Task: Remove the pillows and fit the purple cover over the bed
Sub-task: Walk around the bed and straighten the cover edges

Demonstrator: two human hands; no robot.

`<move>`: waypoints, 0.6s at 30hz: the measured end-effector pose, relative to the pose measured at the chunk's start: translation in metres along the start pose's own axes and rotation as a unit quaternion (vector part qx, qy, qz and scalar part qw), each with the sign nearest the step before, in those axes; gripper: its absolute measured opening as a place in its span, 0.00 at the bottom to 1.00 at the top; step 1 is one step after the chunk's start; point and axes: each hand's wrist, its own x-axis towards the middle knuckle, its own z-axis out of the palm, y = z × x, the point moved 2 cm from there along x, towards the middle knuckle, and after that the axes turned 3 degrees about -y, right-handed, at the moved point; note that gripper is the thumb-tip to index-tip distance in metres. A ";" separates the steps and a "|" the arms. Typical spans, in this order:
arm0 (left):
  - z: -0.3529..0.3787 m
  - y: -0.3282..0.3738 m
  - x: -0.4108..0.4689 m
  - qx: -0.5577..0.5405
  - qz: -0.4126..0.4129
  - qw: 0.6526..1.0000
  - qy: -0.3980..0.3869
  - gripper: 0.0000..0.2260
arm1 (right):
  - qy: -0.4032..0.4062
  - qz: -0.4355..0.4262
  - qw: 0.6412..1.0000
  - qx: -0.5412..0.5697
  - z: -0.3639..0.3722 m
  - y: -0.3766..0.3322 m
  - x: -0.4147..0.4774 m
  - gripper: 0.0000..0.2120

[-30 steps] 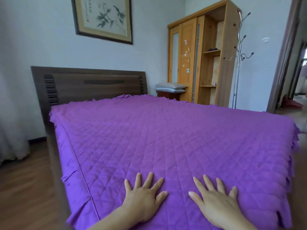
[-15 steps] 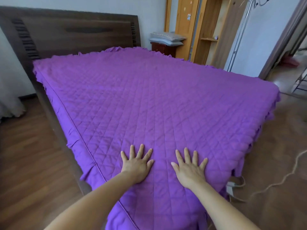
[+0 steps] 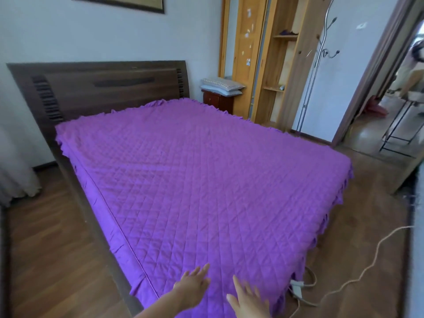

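The bed [image 3: 86, 203] is seen ahead of both hands, and its whole top is hidden under the purple cover [image 3: 195, 180]. The long side of the cover runs straight away from the hands, up to the dark headboard [image 3: 103, 88] at the far end. The foot edge is the part closest to the hands, so any last pull or smoothing would likely be done there.

The pillows [image 3: 221, 86] are found far ahead and to the right of the hands. They are off the bed and stacked on a little dark cabinet [image 3: 218, 103].

The left hand [image 3: 193, 288] is held flat with straight fingers, and nothing is held in it. It is the one nearer the left foot corner. The right hand [image 3: 249, 300] is spread wide too, and nothing is held. It is nearer the right foot corner. Both are blurred, so it cannot be told if the cover is touched.

No words or brand names can be read anywhere.
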 end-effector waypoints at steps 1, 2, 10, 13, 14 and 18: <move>-0.023 0.013 -0.017 -0.011 0.015 1.000 0.011 0.26 | 0.019 0.001 1.000 0.010 -0.019 -0.006 -0.013 0.37; -0.041 0.023 -0.029 -0.035 0.028 0.999 0.030 0.24 | 0.037 -0.001 0.999 0.025 -0.036 -0.010 -0.022 0.39; -0.175 0.087 -0.145 -0.189 0.043 0.974 0.115 0.22 | 0.140 -0.082 0.973 0.162 -0.170 -0.066 -0.099 0.28; -0.198 0.096 -0.172 -0.200 0.035 0.969 0.139 0.22 | 0.147 -0.117 0.967 0.170 -0.194 -0.078 -0.119 0.27; -0.205 0.098 -0.182 -0.205 0.031 0.967 0.146 0.23 | 0.147 -0.127 0.965 0.176 -0.202 -0.083 -0.128 0.27; -0.226 0.107 -0.213 -0.218 0.017 0.962 0.166 0.23 | 0.141 -0.156 0.954 0.213 -0.226 -0.094 -0.157 0.27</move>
